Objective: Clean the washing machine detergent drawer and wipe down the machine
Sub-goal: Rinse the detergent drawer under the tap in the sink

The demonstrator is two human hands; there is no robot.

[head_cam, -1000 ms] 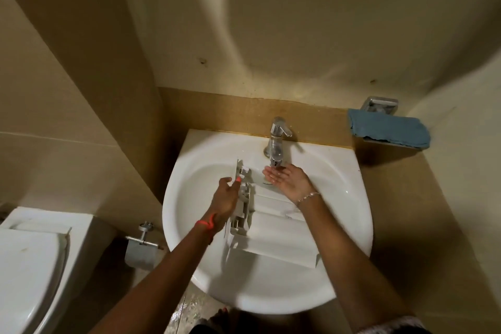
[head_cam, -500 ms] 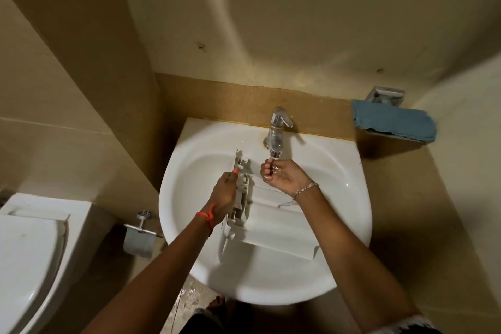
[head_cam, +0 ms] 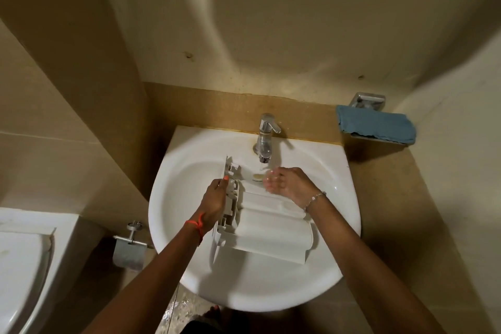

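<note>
The white detergent drawer [head_cam: 271,230] lies across the white sink basin [head_cam: 187,190], its ribbed front panel at the left. My left hand [head_cam: 215,202] grips that left panel edge, thumb on top. My right hand [head_cam: 284,182] hovers over the drawer's far end just below the chrome tap [head_cam: 265,141]; its fingers are blurred and loosely spread, and it holds nothing I can make out. A thin stream of water runs from the spout. A small pale round piece [head_cam: 257,177] sits in the basin under the tap.
A blue cloth [head_cam: 376,127] lies on a chrome wall holder at the right. A toilet [head_cam: 21,266] stands at the lower left, with a paper holder [head_cam: 130,247] beside the sink. Wet floor shows below the basin.
My right hand went from curled under the spout to fingers spread and moved slightly right. The left hand kept its grip on the drawer. The camera shifted a little.
</note>
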